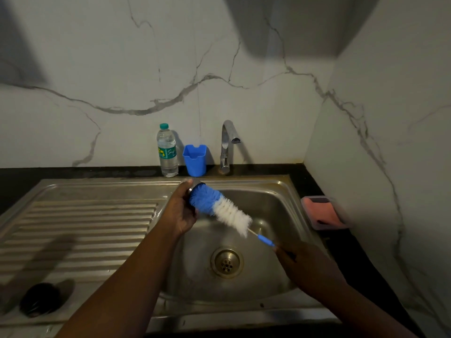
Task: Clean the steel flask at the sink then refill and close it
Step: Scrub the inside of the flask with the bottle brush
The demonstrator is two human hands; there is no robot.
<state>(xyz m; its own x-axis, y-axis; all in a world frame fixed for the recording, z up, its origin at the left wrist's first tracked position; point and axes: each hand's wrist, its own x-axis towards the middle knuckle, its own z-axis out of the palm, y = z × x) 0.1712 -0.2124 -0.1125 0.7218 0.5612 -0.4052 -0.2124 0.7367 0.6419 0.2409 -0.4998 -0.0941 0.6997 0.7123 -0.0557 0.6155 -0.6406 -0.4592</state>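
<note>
My left hand [179, 211] grips the steel flask [195, 185] over the left side of the sink basin [280, 203]; only the flask's rim and a bit of its wall show past my fingers. A bottle brush [219, 207] with blue and white bristles has its blue tip at the flask's mouth. My right hand [307, 267] holds the brush by its blue handle, low and to the right over the basin. A dark round lid [40, 300] lies on the drainboard at the front left.
The tap [228, 145] stands behind the basin, no water running. A plastic water bottle [167, 151] and a blue cup [195, 159] stand left of it. A pink soap box [324, 213] sits on the dark counter at the right. The ribbed drainboard [80, 230] lies to the left.
</note>
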